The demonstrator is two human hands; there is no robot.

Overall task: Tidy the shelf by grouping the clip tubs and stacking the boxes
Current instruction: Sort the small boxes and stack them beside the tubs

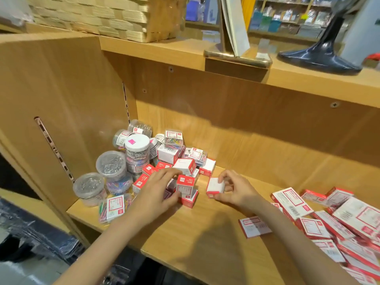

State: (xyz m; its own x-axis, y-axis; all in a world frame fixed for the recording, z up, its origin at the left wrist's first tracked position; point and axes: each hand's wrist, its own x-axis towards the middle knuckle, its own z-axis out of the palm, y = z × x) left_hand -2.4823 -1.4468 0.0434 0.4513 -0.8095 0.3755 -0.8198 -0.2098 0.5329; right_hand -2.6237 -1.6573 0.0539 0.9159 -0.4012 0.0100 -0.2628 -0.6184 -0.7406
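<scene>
Two hands [158, 188] [236, 190] grip red-labelled boxes [186, 187]; print illegible.

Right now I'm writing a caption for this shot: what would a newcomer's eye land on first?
The two hands at mid-shelf: the left hand grips a small stack of red-and-white boxes, the right hand holds a single small box. Behind them at the left sit clear clip tubs; flat red-and-white packs sprawl at the right.

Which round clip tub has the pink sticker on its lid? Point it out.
The tall tub with the white lid, at the back of the group of clear tubs. It alone has an opaque white lid and a pink sticker; the other round tubs have clear lids.
</scene>
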